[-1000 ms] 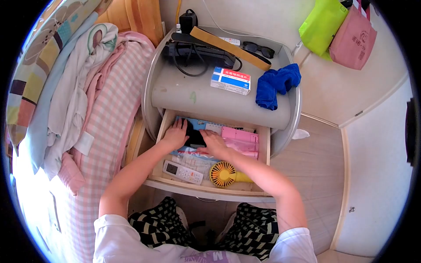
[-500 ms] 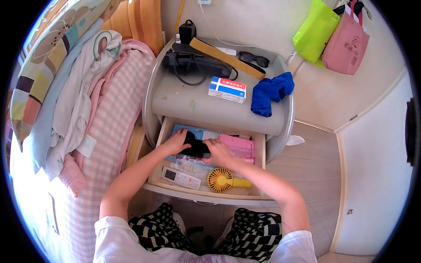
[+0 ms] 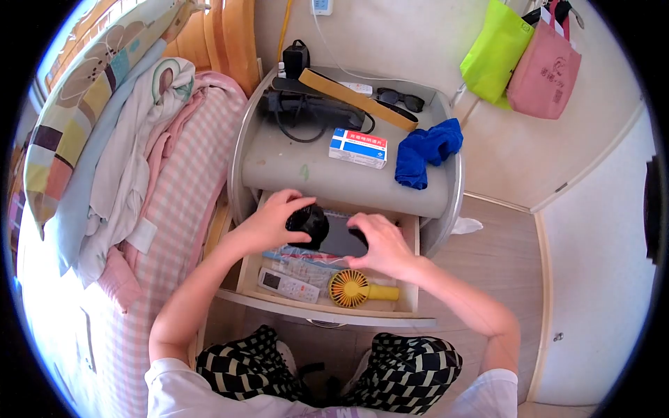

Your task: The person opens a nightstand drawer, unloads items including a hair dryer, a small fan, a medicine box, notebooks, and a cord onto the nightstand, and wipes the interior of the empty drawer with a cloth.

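Above the open drawer [image 3: 244, 277], my left hand [image 3: 268, 221] curls its fingers and thumb around a rounded, glossy black bundle [image 3: 309, 227]. My right hand [image 3: 382, 245] grips the dark right end of what looks like the same black item. A smooth dark grey stretch [image 3: 341, 235] spans the gap between my hands; its exact kind does not show. Below them in the drawer lie a white remote control [image 3: 288, 285] and a yellow handheld fan [image 3: 349, 288]. Clear plastic packaging with a red strip [image 3: 313, 257] shows just under the black item.
On the grey cabinet top [image 3: 279, 164] are a medicine box [image 3: 359, 148], a blue cloth [image 3: 426, 150], sunglasses [image 3: 400, 99] and a tan-and-black belt [image 3: 359, 99]. A bed with a checked cover [image 3: 185, 167] stands left. Two bags, green [image 3: 496, 52] and pink [image 3: 546, 70], hang at right.
Both hands have risen out of the drawer toward me with the black item. My right hand has moved right, away from the left, and a grey span now shows between them.
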`<state>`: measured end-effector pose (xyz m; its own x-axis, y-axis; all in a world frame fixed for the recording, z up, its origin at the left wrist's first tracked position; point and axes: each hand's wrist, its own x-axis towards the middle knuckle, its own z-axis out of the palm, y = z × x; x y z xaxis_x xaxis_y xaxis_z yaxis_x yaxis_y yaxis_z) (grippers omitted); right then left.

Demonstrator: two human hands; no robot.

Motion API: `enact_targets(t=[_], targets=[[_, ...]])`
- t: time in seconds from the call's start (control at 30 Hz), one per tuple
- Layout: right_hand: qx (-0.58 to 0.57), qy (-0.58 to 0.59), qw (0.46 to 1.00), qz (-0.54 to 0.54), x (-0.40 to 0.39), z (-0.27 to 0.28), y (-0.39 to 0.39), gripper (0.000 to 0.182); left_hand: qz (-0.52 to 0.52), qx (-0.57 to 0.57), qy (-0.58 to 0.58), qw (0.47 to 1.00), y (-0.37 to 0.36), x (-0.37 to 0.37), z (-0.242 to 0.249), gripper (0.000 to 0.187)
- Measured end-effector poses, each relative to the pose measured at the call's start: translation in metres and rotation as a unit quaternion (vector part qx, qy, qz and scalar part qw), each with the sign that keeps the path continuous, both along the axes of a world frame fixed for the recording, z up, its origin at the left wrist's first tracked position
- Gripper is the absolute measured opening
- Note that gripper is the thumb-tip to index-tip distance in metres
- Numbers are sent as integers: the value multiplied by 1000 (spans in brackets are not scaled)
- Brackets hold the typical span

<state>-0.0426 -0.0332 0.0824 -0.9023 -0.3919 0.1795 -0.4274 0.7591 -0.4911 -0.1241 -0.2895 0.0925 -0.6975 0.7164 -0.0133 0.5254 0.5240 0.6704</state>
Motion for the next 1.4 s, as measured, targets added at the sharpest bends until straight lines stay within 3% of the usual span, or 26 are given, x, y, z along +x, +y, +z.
enact_targets(t=[0.07, 0.23, 0.37, 0.47, 0.53, 0.7, 1.07, 1.17, 1.23, 1.4], targets=[[0, 2, 1000, -29, -5, 33, 5, 59, 2, 38, 86, 996, 9, -5, 23, 72], [-24, 157, 986, -49, -61, 60, 38, 62, 39, 116, 204, 971, 44, -42, 57, 75], [4, 151, 985, -78, -110, 63, 62, 59, 30, 103, 240, 965, 69, -89, 49, 71], [-23, 84, 994, -67, -130, 60, 71, 57, 21, 82, 251, 964, 81, -112, 31, 66], [-65, 2, 998, -24, -135, 57, 74, 60, 21, 78, 196, 977, 86, -119, 26, 62], [-81, 9, 997, -9, -148, 43, 83, 64, 33, 72, 222, 972, 90, -122, 13, 59], [-82, -9, 995, -52, -129, 57, 78, 57, 47, 15, 342, 938, 87, -107, 12, 63], [-90, 72, 990, -78, -117, 58, 81, 44, 57, 84, 373, 922, 75, -93, 16, 58], [-107, 166, 975, -101, -103, 58, 82, 32, 99, 197, 352, 910, 62, -78, 14, 43], [-145, 184, 968, -89, -36, 41, 67, 19, 62, 188, 297, 934, 16, -37, -27, 22]])
